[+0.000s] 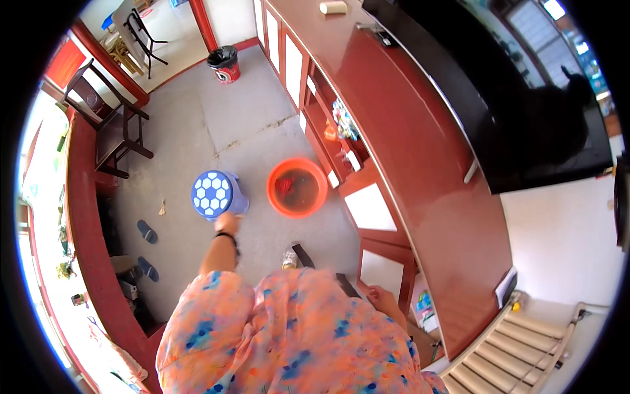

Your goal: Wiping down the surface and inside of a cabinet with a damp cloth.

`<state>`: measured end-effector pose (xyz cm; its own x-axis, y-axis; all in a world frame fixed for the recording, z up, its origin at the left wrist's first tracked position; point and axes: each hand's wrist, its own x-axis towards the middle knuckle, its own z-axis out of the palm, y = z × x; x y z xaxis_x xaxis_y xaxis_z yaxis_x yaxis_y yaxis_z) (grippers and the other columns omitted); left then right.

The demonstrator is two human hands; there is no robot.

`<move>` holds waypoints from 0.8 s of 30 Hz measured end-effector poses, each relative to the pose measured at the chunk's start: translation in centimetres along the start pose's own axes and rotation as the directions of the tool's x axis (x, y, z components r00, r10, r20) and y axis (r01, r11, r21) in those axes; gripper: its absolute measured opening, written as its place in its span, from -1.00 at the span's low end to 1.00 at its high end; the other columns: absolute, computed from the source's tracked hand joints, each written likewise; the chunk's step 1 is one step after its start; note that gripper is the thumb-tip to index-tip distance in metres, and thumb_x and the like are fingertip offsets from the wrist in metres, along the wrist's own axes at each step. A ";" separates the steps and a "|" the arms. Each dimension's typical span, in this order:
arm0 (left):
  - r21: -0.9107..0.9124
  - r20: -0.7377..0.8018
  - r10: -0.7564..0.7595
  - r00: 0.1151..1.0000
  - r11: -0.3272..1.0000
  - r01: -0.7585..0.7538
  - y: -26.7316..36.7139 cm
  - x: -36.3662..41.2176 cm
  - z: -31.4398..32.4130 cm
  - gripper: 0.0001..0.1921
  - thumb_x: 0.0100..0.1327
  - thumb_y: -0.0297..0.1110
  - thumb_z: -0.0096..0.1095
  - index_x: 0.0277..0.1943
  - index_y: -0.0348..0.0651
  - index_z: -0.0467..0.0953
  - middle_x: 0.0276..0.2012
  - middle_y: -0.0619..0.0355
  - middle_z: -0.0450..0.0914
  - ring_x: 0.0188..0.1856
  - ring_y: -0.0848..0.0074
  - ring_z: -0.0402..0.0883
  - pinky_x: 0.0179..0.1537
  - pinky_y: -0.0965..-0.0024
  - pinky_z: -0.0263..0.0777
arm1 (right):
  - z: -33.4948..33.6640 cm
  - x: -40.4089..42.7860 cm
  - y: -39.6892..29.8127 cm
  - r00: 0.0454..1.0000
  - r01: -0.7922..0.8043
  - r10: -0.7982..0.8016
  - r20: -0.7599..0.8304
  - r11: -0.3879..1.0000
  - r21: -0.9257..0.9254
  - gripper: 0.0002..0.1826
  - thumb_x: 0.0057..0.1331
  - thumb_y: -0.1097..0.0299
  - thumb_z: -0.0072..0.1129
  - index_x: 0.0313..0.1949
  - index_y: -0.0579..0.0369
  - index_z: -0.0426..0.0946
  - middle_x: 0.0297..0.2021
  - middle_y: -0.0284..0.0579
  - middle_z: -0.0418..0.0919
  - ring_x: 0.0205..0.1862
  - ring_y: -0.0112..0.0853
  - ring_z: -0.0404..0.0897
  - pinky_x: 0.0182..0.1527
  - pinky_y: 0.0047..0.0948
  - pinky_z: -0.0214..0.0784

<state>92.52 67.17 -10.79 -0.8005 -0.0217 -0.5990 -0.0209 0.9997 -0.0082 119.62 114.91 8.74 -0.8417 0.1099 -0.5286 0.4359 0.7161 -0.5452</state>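
My left hand (228, 223) is at the near edge of a blue plastic stool (212, 194) with a white hexagon pattern on its round seat; whether it touches or grips the stool is unclear. My right hand (382, 298) is beside an ajar door (381, 275) of the red cabinet, its fingers partly bent; its hold cannot be made out. An orange plastic basin (323, 189) to the right of the stool contains murky water (302, 193) and a red cloth-like item (285, 185).
The long red cabinet (433, 197) borders the right, bearing a television (531, 128). A dark wooden chair (112, 135) stands left. A lined bin (227, 70) is near the doorway. Slippers (147, 231) lie on the floor. A radiator (512, 340) is at lower right.
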 end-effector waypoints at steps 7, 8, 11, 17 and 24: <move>-0.234 -0.077 -0.464 0.883 0.869 0.436 -20.3 -5.3 -6.4 -0.84 0.17 -0.28 0.18 -0.28 -0.11 0.63 -0.21 0.02 0.64 -0.14 0.24 0.64 -0.15 0.24 0.52 | 0.2 7.2 -2.8 0.998 0.049 -0.049 -0.035 0.999 -0.021 -0.64 0.17 0.19 0.18 -0.08 0.07 0.49 -0.36 -0.05 0.64 -0.28 -0.24 0.64 -0.22 -0.34 0.48; -0.164 -0.043 -0.459 0.888 0.880 0.447 -20.7 -5.9 -5.6 -0.82 0.18 -0.25 0.18 -0.26 -0.11 0.63 -0.22 0.01 0.64 -0.14 0.23 0.64 -0.16 0.23 0.52 | -0.1 8.4 -2.6 0.999 0.036 -0.035 0.019 0.997 -0.075 -0.64 0.16 0.19 0.19 -0.10 0.08 0.50 -0.36 -0.02 0.63 -0.30 -0.22 0.64 -0.23 -0.32 0.48; -0.055 0.069 -0.427 0.902 0.901 0.430 -19.0 -8.2 -3.1 -0.77 0.19 -0.18 0.17 -0.24 -0.10 0.64 -0.21 0.02 0.64 -0.15 0.21 0.64 -0.20 0.20 0.53 | 0.0 12.6 -0.6 0.994 0.084 -0.077 0.080 0.992 -0.093 -0.64 0.15 0.15 0.19 -0.13 0.09 0.52 -0.37 -0.01 0.64 -0.33 -0.21 0.64 -0.24 -0.30 0.48; -0.307 0.166 -0.222 0.961 0.914 0.264 -5.3 -9.4 -6.6 -0.76 0.15 -0.36 0.12 -0.12 0.06 0.60 -0.15 0.04 0.62 -0.08 0.18 0.59 -0.06 0.20 0.48 | -0.7 22.8 1.6 0.966 -0.186 0.152 0.210 0.971 0.153 -0.60 0.19 0.22 0.14 -0.04 0.18 0.45 -0.40 -0.03 0.62 -0.38 -0.35 0.62 -0.28 -0.37 0.46; -0.409 0.015 -0.226 0.974 0.888 0.212 -8.7 2.6 -16.1 -0.81 0.15 -0.32 0.13 -0.20 0.03 0.64 -0.20 0.00 0.62 -0.12 0.17 0.60 -0.09 0.17 0.46 | -0.7 29.7 -4.5 0.967 -0.236 0.172 0.189 0.885 0.401 -0.63 0.19 0.26 0.12 -0.07 0.24 0.46 -0.35 -0.03 0.61 -0.42 -0.38 0.62 -0.32 -0.42 0.47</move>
<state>80.99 58.33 0.60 -0.7661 -0.2465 -0.5936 -0.4330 0.8805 0.1932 92.41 115.46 -4.09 -0.6785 0.0991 -0.7279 0.7122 0.3313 -0.6189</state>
